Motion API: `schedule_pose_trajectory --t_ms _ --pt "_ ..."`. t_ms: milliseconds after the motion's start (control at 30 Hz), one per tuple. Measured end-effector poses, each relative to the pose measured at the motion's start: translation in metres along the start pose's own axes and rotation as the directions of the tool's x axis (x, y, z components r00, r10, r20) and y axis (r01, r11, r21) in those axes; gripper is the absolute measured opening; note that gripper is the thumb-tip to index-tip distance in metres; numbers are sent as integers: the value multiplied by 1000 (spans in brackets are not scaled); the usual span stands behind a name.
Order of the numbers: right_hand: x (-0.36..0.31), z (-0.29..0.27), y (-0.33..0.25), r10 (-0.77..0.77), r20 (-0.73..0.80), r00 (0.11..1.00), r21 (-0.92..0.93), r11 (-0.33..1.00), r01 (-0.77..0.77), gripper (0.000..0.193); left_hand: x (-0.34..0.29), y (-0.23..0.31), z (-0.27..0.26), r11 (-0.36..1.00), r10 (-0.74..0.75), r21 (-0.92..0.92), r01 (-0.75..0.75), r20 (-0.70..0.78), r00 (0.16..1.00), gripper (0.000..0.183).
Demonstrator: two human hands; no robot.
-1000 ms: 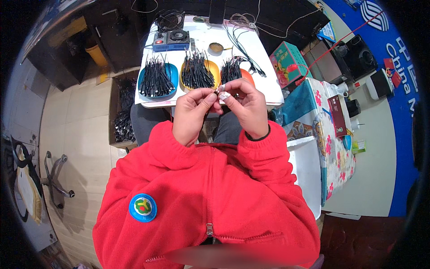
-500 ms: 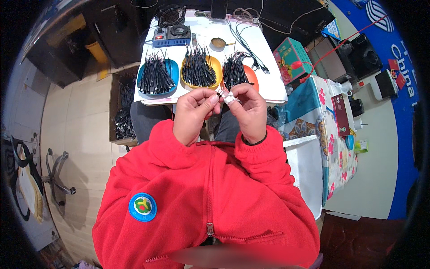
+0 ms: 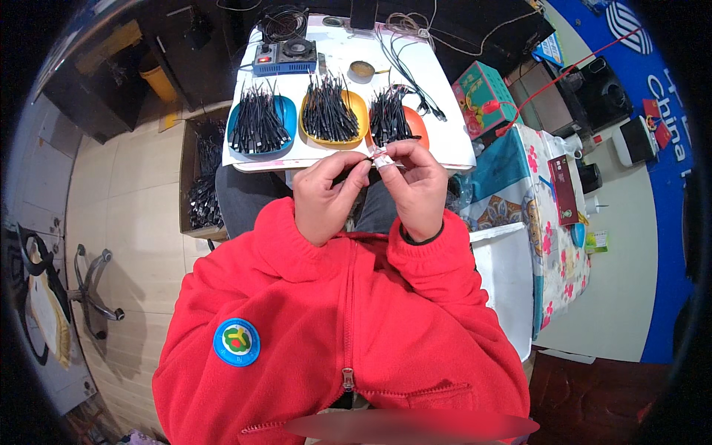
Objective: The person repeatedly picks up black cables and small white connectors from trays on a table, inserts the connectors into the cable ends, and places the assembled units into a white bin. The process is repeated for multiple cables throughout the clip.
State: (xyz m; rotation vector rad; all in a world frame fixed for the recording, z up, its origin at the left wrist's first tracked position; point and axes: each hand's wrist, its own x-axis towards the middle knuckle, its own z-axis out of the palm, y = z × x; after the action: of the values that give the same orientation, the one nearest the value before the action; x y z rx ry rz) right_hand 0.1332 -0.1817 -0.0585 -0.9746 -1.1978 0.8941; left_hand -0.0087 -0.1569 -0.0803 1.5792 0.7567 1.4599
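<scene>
Both of my hands meet just in front of the table's near edge. With thumb and forefinger my left hand (image 3: 329,191) pinches the end of a thin black cable (image 3: 371,158), mostly hidden by the fingers. Right beside it, my right hand (image 3: 415,185) is closed in a pinch, with a small crumpled white piece (image 3: 383,159) at thumb and fingertips; whether it is held or wrapped round them I cannot tell. Beyond the hands, bundles of short black cables lie in a blue tray (image 3: 285,111), a yellow tray (image 3: 360,111) and an orange tray (image 3: 417,126).
At the back of the white table (image 3: 452,141) stand a blue soldering station (image 3: 285,58), a small round tin (image 3: 361,69) and loose black cables (image 3: 406,70). A carton of cables (image 3: 194,167) sits on the floor at left. A flowered side table (image 3: 552,252) and green box (image 3: 483,96) are right.
My fingertips have drawn closer together, and the thin wires between them are now mostly covered. My left hand has turned slightly and shifted right.
</scene>
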Motion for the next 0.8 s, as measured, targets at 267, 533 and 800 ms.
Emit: schedule_pose_trajectory --t_ms 267,533,800 --pt "-8 21 6 -157 -199 967 -176 977 122 10 -2 -1 3 971 -122 -211 116 -16 992 13" --pt "-2 3 -1 -119 -44 992 -170 979 110 9 1 1 -4 909 -222 -349 227 56 974 15" --pt "5 -10 -1 32 74 997 -2 999 -32 14 -2 -1 -3 937 -190 -275 215 114 975 15"
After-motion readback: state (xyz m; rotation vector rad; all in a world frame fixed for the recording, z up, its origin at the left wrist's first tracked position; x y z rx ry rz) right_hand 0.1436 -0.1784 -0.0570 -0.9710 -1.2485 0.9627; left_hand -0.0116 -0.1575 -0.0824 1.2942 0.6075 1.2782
